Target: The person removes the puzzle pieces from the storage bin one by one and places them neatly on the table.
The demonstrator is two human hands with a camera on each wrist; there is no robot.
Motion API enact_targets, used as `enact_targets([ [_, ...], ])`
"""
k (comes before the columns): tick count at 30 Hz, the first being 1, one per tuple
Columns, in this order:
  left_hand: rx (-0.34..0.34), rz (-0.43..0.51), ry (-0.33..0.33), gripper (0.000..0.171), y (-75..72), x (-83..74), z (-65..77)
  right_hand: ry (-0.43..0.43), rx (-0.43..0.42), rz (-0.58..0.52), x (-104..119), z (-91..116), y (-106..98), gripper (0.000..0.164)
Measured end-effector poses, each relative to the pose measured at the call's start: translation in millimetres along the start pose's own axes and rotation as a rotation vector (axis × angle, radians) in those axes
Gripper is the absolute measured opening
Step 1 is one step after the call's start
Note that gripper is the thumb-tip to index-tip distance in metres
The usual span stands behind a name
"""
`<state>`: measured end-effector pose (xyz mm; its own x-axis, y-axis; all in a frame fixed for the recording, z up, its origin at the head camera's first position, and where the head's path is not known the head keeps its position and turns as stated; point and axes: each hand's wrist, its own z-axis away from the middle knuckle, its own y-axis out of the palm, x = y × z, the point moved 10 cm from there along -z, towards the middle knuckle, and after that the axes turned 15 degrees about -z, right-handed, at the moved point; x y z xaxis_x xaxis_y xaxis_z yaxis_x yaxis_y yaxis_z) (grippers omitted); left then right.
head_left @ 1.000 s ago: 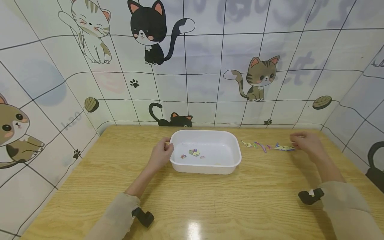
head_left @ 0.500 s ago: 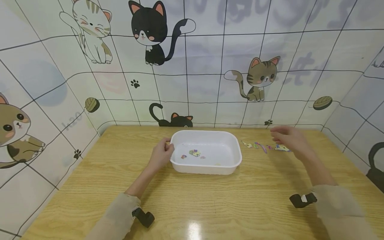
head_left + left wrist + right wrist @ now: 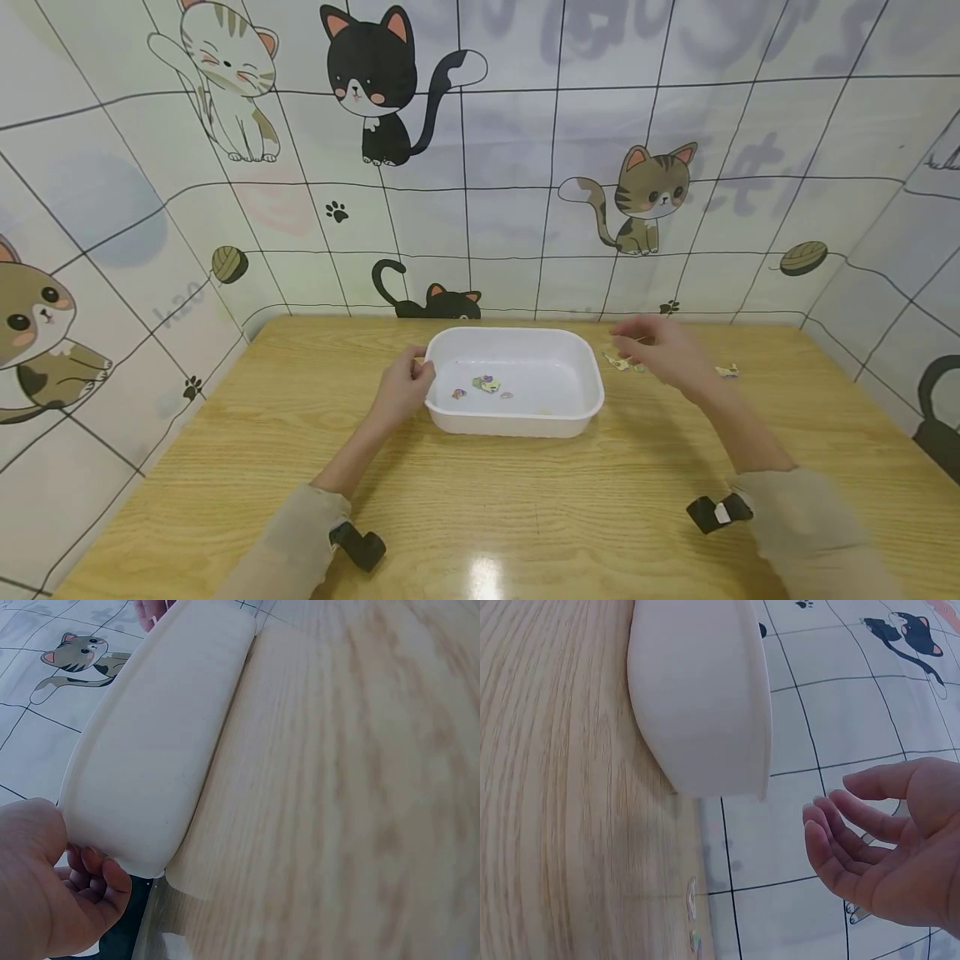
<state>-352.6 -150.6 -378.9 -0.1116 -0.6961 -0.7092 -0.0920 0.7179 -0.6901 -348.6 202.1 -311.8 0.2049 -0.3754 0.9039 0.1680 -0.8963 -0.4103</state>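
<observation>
My left hand (image 3: 401,387) grips the left rim of a white plastic tub (image 3: 517,427). In the left wrist view, its thumb and curled fingers hold the tub's end. Inside the tub lie small, flat, colourful sticker-like pieces (image 3: 487,383). My right hand (image 3: 667,354) is over the table just right of the tub, with nothing in its fingers. In the right wrist view, a gap shows between the thumb and the loosely bent fingers. Below the hand, more colourful pieces (image 3: 617,362) lie on the table, partly hidden by it; another piece (image 3: 727,372) lies farther right.
The wooden table (image 3: 480,492) meets a cloth backdrop (image 3: 510,225) printed with cats and grid lines, which rises behind and at both sides. Each sleeve carries a black wrist camera, the left camera (image 3: 358,546) and the right camera (image 3: 718,512).
My right hand has moved left from the far right end of the row of pieces to beside the tub. The left hand and the tub have stayed in place.
</observation>
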Motion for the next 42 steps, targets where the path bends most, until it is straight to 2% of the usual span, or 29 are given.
enact_targets([
  [3,0.001,0.006,-0.002,0.037,-0.1,-0.7,0.6,-0.052,0.045,-0.031,8.4,-3.5,17.8,0.034],
  [11,0.003,0.007,-0.003,0.038,1.3,-0.6,0.6,-0.098,0.188,-0.063,15.0,-11.7,63.1,0.026],
  [22,0.002,0.003,-0.002,0.038,1.5,-0.3,-0.9,-0.203,0.336,0.017,13.2,-28.1,118.7,0.022],
  [27,-0.004,0.009,0.0,0.037,0.4,0.2,-0.8,-0.198,0.357,0.055,10.8,-36.1,134.4,0.02],
  [30,-0.005,0.01,0.003,0.037,0.3,0.3,-0.5,-0.159,0.366,0.077,6.9,-40.1,141.3,0.018],
  [42,-0.01,0.002,0.01,0.038,-0.5,-0.8,0.2,-0.11,0.397,0.146,-5.3,-47.0,156.8,0.012],
])
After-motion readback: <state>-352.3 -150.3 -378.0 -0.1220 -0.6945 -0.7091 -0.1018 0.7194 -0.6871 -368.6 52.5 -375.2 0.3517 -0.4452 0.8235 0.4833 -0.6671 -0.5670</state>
